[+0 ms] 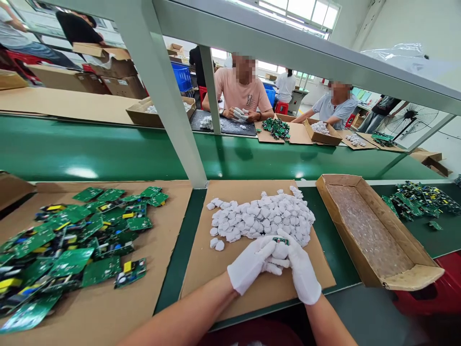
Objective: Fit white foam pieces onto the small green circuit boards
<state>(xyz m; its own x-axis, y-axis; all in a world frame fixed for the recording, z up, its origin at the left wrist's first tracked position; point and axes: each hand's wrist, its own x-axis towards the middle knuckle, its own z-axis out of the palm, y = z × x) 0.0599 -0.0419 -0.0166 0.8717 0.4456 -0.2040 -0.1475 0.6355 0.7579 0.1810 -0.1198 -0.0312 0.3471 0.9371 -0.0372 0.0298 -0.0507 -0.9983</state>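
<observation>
- Small white plastic shell with a green board in its top (280, 246): I've got it pinched between both hands, low over the brown cardboard sheet (212, 274), towards its near edge.
- My white-gloved left hand (251, 265) curls tight on its left side, and my white-gloved right hand (301, 271) clamps its right.
- The green strip faces up and runs left to right; I can't tell the shell's own long axis.
- The heap of loose white shells (259, 216) sits just beyond my fingertips, with bare cardboard left of my hands.
- Open brown cardboard box (414, 276) to the right, scattered green circuit boards (72, 250) well left.
</observation>
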